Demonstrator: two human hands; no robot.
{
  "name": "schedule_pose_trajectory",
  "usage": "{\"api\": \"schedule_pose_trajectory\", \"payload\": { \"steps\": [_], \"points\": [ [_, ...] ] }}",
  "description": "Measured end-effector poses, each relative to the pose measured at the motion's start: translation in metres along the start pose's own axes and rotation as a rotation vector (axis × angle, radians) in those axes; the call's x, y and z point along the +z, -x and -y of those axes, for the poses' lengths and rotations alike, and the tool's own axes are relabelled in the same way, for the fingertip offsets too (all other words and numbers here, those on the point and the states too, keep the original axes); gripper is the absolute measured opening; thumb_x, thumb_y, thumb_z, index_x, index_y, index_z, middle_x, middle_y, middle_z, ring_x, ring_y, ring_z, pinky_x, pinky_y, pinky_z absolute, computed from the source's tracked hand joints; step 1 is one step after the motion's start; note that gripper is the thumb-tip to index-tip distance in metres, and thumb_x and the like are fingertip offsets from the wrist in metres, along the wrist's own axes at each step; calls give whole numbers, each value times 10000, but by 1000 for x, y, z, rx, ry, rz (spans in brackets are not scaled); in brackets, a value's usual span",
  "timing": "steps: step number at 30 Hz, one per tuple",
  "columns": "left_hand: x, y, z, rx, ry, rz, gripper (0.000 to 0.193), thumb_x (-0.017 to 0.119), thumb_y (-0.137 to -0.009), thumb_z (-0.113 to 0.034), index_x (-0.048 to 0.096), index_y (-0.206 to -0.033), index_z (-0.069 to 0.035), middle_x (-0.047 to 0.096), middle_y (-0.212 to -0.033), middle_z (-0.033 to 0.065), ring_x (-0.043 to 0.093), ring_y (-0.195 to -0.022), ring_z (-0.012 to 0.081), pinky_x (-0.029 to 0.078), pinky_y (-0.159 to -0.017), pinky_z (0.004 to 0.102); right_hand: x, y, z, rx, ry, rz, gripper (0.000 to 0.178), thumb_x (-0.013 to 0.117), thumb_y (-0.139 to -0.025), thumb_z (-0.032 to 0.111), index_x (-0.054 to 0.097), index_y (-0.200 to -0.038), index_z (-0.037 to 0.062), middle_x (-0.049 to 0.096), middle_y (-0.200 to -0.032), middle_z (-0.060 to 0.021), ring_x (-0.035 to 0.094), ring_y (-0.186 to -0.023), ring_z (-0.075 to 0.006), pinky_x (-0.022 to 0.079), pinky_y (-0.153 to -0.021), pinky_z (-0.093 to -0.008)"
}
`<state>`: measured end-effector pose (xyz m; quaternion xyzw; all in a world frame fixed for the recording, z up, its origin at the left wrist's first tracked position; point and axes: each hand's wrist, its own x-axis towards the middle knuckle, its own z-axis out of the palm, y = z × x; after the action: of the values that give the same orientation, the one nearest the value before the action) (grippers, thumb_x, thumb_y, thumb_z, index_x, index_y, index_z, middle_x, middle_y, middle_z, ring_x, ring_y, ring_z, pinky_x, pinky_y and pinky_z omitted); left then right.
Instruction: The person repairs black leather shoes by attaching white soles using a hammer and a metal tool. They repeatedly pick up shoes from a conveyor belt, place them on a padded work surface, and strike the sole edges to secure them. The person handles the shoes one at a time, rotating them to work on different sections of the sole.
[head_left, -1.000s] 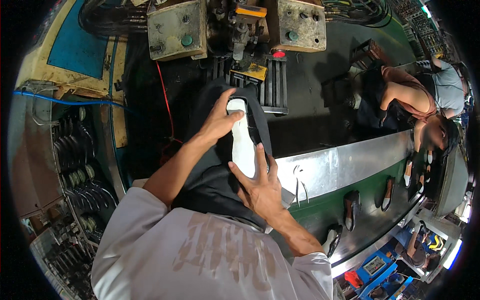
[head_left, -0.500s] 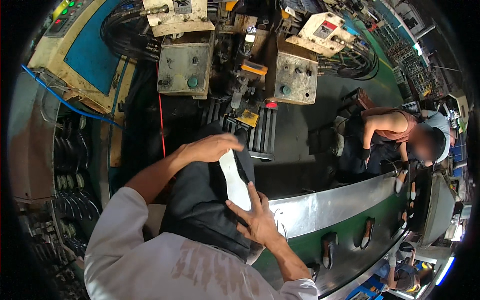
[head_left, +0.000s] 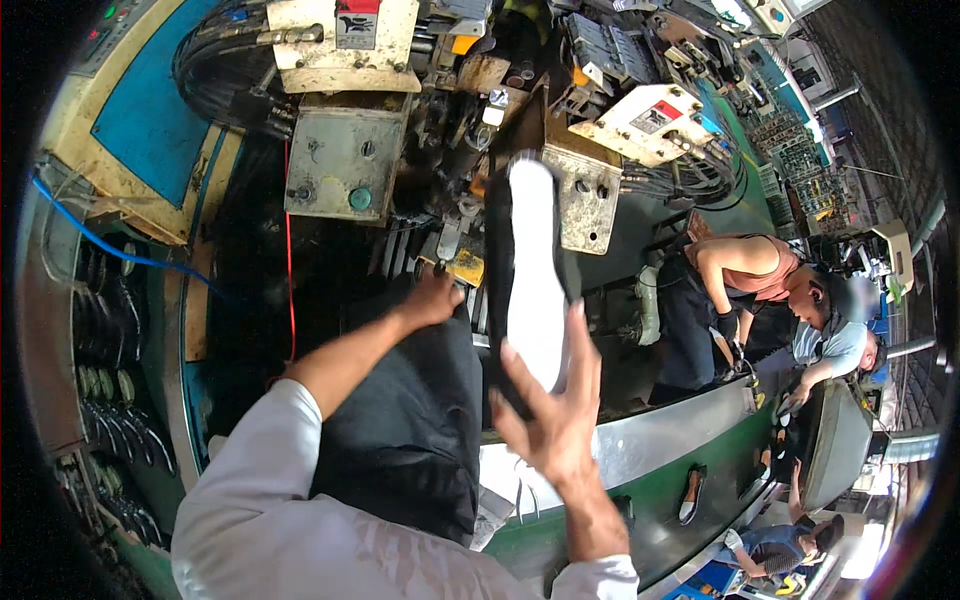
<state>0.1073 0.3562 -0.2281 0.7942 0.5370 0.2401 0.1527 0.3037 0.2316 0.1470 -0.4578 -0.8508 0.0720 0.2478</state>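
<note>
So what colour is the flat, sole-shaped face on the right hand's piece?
The flat, sole-shaped face is plain white, clearest in the head view.

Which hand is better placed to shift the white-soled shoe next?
Probably the right hand: its grip spans the near end of the white-soled shoe, while the left hand is curled, apart from it.
</note>
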Motion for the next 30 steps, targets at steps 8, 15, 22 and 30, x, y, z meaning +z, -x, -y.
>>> {"api": "schedule_pose_trajectory", "payload": {
  "steps": [8,15,22,30],
  "points": [
    [-80,38,-46,-175,79,77,453,652,-989,-291,657,-1351,-19,570,-1437,272,494,-1392,442,322,-1214,598,63,-163,-73,71,147,-151,711,823,-835,212,610,-1505,314,255,-1659,-335,454,-1354,-561,492,-1090,-580],
    [-90,62,-33,-268,-81,64,363,634,-989,-310,736,-1192,-26,639,-1339,238,530,-1349,406,379,-1155,572,113,-174,-83,91,187,-118,744,812,-843,235,559,-1537,316,230,-1668,-345,430,-1347,-601,476,-1092,-618],
    [-95,54,-41,-231,-145,130,329,634,-983,-295,744,-1152,-35,668,-1289,201,562,-1289,394,400,-1118,573,121,-172,-87,-72,314,-139,812,794,-863,220,454,-1592,117,301,-1661,-319,279,-1554,-507,281,-1259,-596],
    [-90,59,-33,-240,-144,59,297,660,-956,-284,754,-1112,-49,670,-1258,184,557,-1280,379,388,-1137,562,135,-181,-89,-85,360,-219,789,762,-845,145,472,-1578,93,359,-1610,-324,347,-1495,-519,304,-1245,-580]
  ]
}}
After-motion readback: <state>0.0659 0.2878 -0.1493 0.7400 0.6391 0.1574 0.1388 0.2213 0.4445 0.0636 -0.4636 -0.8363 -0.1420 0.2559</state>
